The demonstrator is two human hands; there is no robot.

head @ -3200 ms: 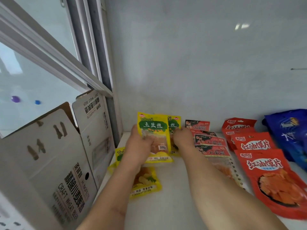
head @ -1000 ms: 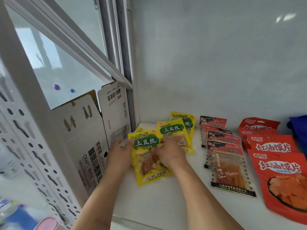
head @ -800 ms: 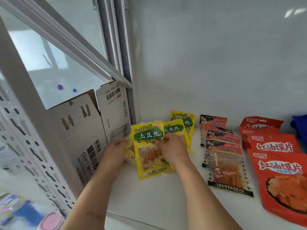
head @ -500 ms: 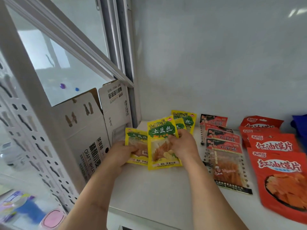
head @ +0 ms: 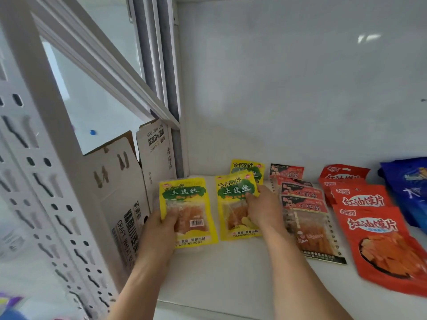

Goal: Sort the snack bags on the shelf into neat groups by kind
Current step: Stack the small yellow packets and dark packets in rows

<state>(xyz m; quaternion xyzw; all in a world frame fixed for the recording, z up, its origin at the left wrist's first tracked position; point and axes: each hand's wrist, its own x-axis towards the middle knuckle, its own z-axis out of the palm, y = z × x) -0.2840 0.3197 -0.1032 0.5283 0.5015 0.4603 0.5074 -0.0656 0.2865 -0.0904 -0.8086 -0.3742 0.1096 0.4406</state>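
Note:
Three yellow-and-green snack bags lie at the left of the white shelf [head: 221, 273]. My left hand [head: 159, 227] grips the leftmost yellow bag [head: 188, 204] by its lower left edge, thumb across its front. My right hand [head: 260, 209] presses on a second yellow bag [head: 233, 195], fingers lying over its right half. A third yellow bag [head: 247, 168] peeks out behind it by the back wall. Right of them run a column of black-and-red bags [head: 305, 202], then a column of red bags [head: 374, 229].
A folded cardboard box [head: 120, 192] stands against the shelf's left side, close to my left hand. A blue bag [head: 411, 188] lies at the far right. A perforated white upright [head: 46, 181] frames the left. The shelf's front edge runs just below my forearms.
My hands have moved apart: the left one drew one yellow bag out to the left, the right one set the other down flat, so the two bags now sit side by side.

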